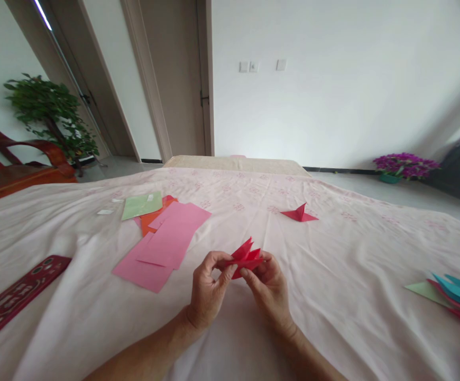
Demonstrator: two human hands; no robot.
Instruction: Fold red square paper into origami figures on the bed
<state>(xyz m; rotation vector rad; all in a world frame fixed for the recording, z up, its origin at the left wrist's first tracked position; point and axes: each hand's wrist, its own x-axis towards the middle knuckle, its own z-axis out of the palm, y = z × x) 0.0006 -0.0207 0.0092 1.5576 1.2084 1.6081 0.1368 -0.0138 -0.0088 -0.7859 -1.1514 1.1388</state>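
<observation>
Between my two hands is a folded red paper piece (246, 258) with several pointed flaps standing up. My left hand (211, 280) pinches its left side between thumb and fingers. On the right side, my right hand (267, 283) grips it the same way, thumb in front and fingers behind. Beyond my right hand, a second red folded paper piece (300, 213) lies on the cloth with one point upright. Left of my hands, pink paper sheets (174, 238) overlap an orange sheet (150, 218) and a light green sheet (140, 205).
A pale patterned cloth (333, 317) with wrinkles covers the surface. At the left lies a dark red patterned case (19, 299). Blue, red and green folded papers (458, 296) sit at the right edge. A wooden armchair (43, 159) stands at the far left.
</observation>
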